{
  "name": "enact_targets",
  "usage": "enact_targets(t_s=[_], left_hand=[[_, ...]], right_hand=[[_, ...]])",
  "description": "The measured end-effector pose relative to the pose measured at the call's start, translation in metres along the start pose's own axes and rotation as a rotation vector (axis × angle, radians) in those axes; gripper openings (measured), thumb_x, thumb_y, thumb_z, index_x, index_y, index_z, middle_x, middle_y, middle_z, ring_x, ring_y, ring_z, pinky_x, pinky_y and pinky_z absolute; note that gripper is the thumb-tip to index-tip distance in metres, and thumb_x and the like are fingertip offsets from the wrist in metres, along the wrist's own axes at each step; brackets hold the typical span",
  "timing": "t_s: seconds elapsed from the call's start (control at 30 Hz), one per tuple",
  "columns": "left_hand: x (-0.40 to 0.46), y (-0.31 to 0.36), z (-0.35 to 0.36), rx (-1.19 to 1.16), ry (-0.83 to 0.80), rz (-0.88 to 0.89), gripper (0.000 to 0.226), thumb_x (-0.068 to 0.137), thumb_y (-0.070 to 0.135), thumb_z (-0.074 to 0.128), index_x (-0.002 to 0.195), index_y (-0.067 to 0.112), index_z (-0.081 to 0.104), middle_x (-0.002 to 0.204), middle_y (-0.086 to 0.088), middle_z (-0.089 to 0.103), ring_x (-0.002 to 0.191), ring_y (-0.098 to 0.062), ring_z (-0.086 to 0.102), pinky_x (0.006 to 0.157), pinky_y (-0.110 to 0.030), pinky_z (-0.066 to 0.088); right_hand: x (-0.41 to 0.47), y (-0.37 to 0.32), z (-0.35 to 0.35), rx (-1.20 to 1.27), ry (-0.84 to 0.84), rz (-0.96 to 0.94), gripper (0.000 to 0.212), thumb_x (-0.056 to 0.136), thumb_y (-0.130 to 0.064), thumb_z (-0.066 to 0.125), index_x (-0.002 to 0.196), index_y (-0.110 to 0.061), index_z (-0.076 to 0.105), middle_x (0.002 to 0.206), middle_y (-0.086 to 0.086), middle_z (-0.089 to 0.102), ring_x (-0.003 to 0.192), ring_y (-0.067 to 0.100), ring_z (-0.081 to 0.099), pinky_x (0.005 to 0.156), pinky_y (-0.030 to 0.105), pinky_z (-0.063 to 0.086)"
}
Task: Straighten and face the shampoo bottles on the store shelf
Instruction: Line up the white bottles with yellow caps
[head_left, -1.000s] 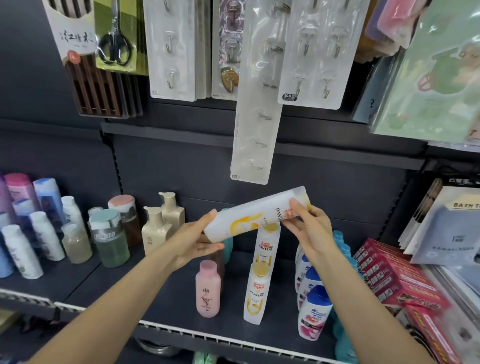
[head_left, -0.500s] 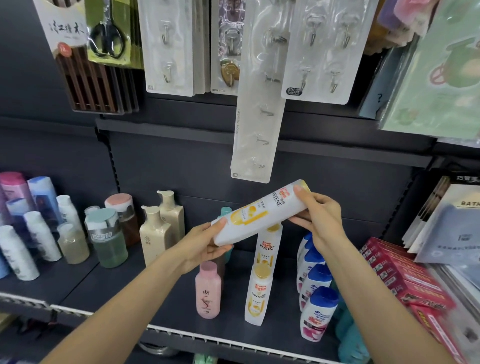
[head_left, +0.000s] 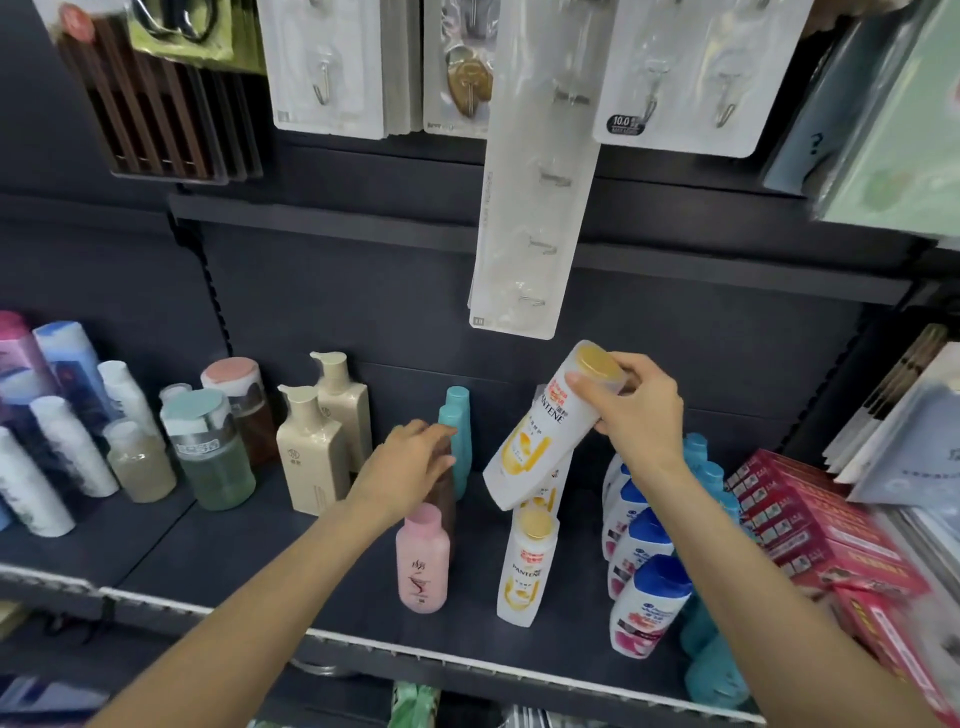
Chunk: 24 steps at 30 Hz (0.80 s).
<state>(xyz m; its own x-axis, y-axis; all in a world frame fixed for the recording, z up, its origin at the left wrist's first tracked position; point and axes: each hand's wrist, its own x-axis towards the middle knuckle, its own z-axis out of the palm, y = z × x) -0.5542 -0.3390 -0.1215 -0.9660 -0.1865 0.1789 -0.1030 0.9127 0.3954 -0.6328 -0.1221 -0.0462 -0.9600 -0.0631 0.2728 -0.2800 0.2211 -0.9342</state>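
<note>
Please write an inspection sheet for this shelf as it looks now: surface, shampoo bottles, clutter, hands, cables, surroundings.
Surface: dark shelf with a toothed front rail.
Job's things: held Pantene bottle tilted in the air, yellow cap up; standing Pantene bottle upright below it, label forward; pink bottle upright near the front; blue-capped bottles in a row at right.
Clutter: cream pump bottles, green jar, red boxes.
Hands: right hand grips the held bottle near its cap; left hand reaches toward the teal bottle, contact unclear.
Cables: nothing seen.
Surroundings: hook packs hanging above.
</note>
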Motion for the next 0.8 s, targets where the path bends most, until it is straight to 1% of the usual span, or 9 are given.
enact_targets(t_s=[0.07,0.13,0.23,0.33,0.43,0.57,0.67,0.8], left_hand=[[-0.001,-0.003,0.003,0.091,-0.061,0.038,0.048,0.095,0.034,0.051,0.14,0.023,0.041,0.138,-0.001,0.045,0.125,-0.022,0.042,0.102,-0.037,0.04],[-0.001,-0.006,0.004,0.14,-0.115,0.066,0.054,0.094,0.04,0.051,0.143,0.024,0.036,0.147,0.004,0.036,0.132,-0.02,0.035,0.105,-0.036,0.037],[-0.002,-0.011,0.007,0.198,-0.175,0.117,0.056,0.094,0.042,0.049,0.145,0.024,0.035,0.153,0.008,0.027,0.136,-0.018,0.03,0.107,-0.035,0.035],[-0.004,-0.013,0.01,0.223,-0.205,0.129,0.052,0.094,0.042,0.048,0.143,0.024,0.039,0.152,0.006,0.028,0.135,-0.02,0.033,0.107,-0.036,0.035],[-0.006,-0.014,0.014,0.229,-0.241,0.115,0.053,0.095,0.042,0.048,0.143,0.023,0.038,0.151,0.004,0.031,0.134,-0.021,0.034,0.107,-0.037,0.035],[-0.008,-0.015,0.017,0.184,-0.242,0.095,0.052,0.095,0.04,0.048,0.143,0.024,0.037,0.15,0.004,0.034,0.132,-0.021,0.036,0.107,-0.038,0.035],[-0.008,-0.015,0.017,0.158,-0.24,0.092,0.051,0.095,0.039,0.048,0.143,0.024,0.038,0.15,0.004,0.034,0.134,-0.021,0.034,0.108,-0.038,0.034],[-0.008,-0.015,0.017,0.149,-0.246,0.084,0.051,0.095,0.039,0.048,0.144,0.024,0.037,0.15,0.004,0.034,0.135,-0.02,0.033,0.11,-0.037,0.034]], right_hand=[[0.0,0.008,0.003,-0.07,-0.052,-0.036,0.037,0.073,-0.028,0.079,0.106,-0.023,0.062,0.094,-0.011,0.065,0.09,0.011,0.065,0.079,0.041,0.057],[-0.001,0.016,0.006,-0.152,-0.117,-0.08,0.038,0.073,-0.027,0.078,0.108,-0.022,0.062,0.097,-0.01,0.065,0.093,0.011,0.063,0.081,0.036,0.056],[-0.002,0.028,0.011,-0.257,-0.231,-0.11,0.039,0.075,-0.022,0.077,0.109,-0.022,0.06,0.101,-0.012,0.063,0.097,0.012,0.061,0.081,0.028,0.051],[-0.003,0.044,0.016,-0.332,-0.323,-0.083,0.041,0.075,-0.018,0.076,0.113,-0.019,0.059,0.109,-0.003,0.065,0.098,0.016,0.062,0.082,0.03,0.052],[-0.004,0.056,0.018,-0.417,-0.403,-0.068,0.042,0.075,-0.017,0.076,0.113,-0.019,0.057,0.107,0.0,0.065,0.099,0.018,0.06,0.081,0.029,0.048],[-0.004,0.068,0.019,-0.53,-0.511,-0.047,0.053,0.077,-0.018,0.075,0.126,-0.019,0.055,0.118,0.003,0.061,0.103,0.019,0.055,0.083,0.027,0.043],[-0.003,0.072,0.021,-0.56,-0.555,-0.022,0.056,0.08,-0.017,0.074,0.132,-0.017,0.053,0.124,0.006,0.059,0.11,0.021,0.053,0.085,0.025,0.042],[-0.003,0.073,0.022,-0.554,-0.547,-0.007,0.054,0.082,-0.015,0.072,0.132,-0.015,0.053,0.126,0.008,0.057,0.114,0.023,0.052,0.09,0.03,0.044]])
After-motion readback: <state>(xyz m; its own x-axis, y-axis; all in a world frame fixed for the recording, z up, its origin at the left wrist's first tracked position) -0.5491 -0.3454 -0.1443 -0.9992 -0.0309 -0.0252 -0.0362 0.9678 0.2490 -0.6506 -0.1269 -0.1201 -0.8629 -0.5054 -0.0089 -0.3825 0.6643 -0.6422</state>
